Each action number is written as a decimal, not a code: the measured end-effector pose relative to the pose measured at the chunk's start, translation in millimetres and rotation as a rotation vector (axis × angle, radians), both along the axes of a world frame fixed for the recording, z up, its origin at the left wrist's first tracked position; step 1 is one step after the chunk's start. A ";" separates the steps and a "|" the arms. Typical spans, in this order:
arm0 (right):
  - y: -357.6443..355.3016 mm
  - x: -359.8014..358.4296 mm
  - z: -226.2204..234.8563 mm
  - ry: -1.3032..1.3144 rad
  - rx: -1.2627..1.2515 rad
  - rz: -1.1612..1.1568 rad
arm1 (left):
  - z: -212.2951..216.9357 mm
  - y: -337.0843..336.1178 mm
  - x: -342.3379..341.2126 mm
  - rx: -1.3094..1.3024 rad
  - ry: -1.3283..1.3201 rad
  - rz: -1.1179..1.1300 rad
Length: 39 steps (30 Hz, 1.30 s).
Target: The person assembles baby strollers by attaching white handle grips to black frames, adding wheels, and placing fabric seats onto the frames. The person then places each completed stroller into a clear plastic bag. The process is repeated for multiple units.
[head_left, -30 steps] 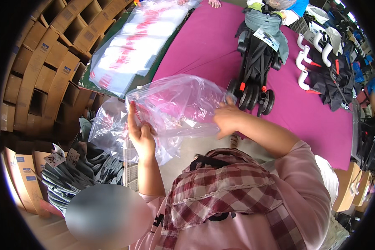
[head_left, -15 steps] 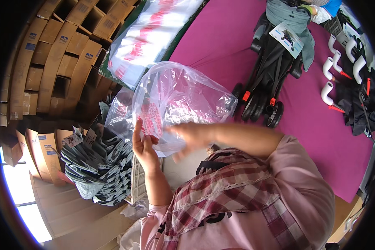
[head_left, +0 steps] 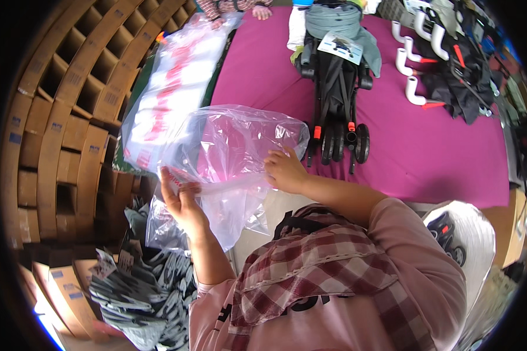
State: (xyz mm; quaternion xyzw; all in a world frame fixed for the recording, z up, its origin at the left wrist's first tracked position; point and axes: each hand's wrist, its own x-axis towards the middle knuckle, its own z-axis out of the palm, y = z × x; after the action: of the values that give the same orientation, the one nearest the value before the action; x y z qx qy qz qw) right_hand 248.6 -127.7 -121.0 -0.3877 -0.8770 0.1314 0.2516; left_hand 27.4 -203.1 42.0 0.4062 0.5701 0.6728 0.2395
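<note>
A large clear plastic bag (head_left: pixel 246 137) with red print spreads between my two hands, over the near edge of the table. My left hand (head_left: pixel 184 205) has closed around its left side, the fingers partly covered by the film. At the bag's right part, my right hand (head_left: pixel 284 171) pinches the film with bent fingers. Just beyond and to the right lies a folded black stroller (head_left: pixel 336 99), wheels toward me, with orange-red clips near the wheels. Its grey fabric (head_left: pixel 334 23) carries a printed card (head_left: pixel 340 48).
A stack of flat plastic bags (head_left: pixel 173 88) lies left on the purple-covered table (head_left: pixel 416 158). White curved tubes (head_left: pixel 414 90) and black frames are at the right. Cardboard boxes (head_left: pixel 64 158) line the left; grey fabric pieces (head_left: pixel 140 298) are heaped below. Another person's hand (head_left: pixel 262 11) rests at the far edge.
The view has shifted, bringing another person's hands into sight. My right hand, blurred before, has moved to the bag's right part and grips the film, now stretched wider between both hands.
</note>
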 end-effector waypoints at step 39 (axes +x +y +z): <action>-17.1 244.0 31.5 0.294 -0.862 -0.051 | -23.2 167.9 145.2 -0.434 -0.202 -0.491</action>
State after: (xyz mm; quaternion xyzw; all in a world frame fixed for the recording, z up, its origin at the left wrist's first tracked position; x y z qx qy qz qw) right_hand 492.6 -144.8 -89.6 -0.4558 -0.6874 0.5318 0.1921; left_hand 172.6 -35.2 18.9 0.4022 0.5584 0.4949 0.5306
